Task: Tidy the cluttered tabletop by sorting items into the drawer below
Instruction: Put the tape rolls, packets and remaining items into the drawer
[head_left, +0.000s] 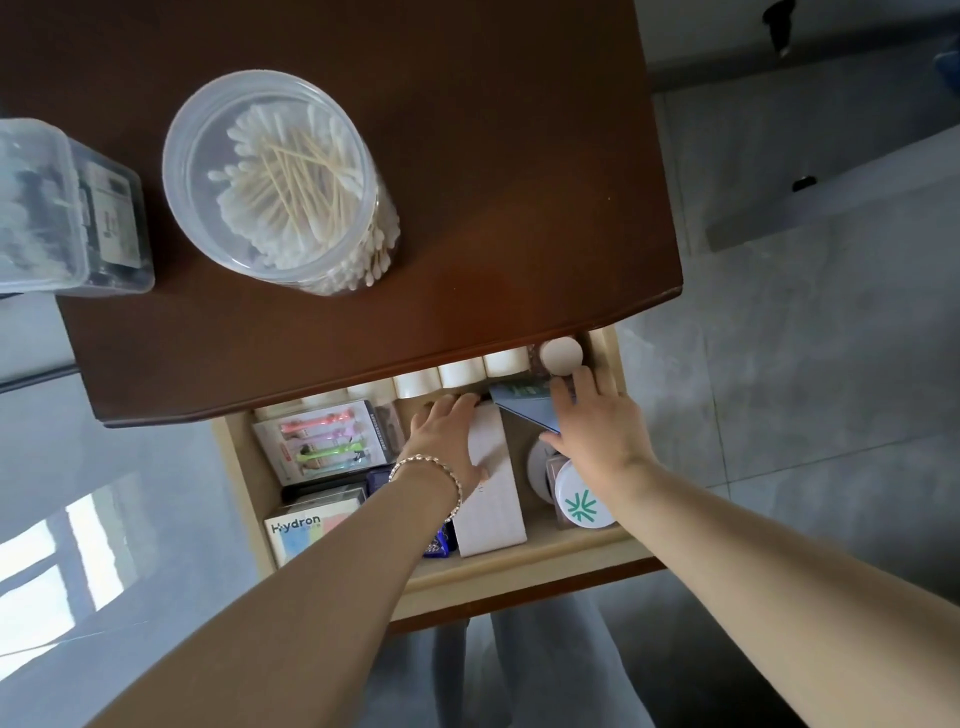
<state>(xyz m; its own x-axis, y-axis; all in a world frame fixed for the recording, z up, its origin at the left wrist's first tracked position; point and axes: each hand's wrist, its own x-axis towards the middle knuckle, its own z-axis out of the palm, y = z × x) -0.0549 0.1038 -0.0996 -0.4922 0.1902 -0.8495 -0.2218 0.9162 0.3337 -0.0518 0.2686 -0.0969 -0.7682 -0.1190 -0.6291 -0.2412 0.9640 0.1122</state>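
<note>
The pale wooden drawer (519, 564) is pulled out below the dark brown tabletop (467, 156). Both my hands reach into it. My left hand (447, 436), with a bracelet on the wrist, lies flat with straight fingers on a long white box (493, 509). My right hand (597, 421) grips a tilted blue box (524, 408) at the drawer's back right, thumb below it and fingers over its far edge. On the tabletop stand a round clear tub of cotton swabs (275, 182) and a clear rectangular box (67, 208) at the left edge.
The drawer also holds a toothbrush pack (322, 439), a Hydron box (301, 530), a white round jar with a green logo (582, 501), a row of white rolls (462, 374) and a beige round cap (561, 354) at the back. Grey tiled floor lies around the table.
</note>
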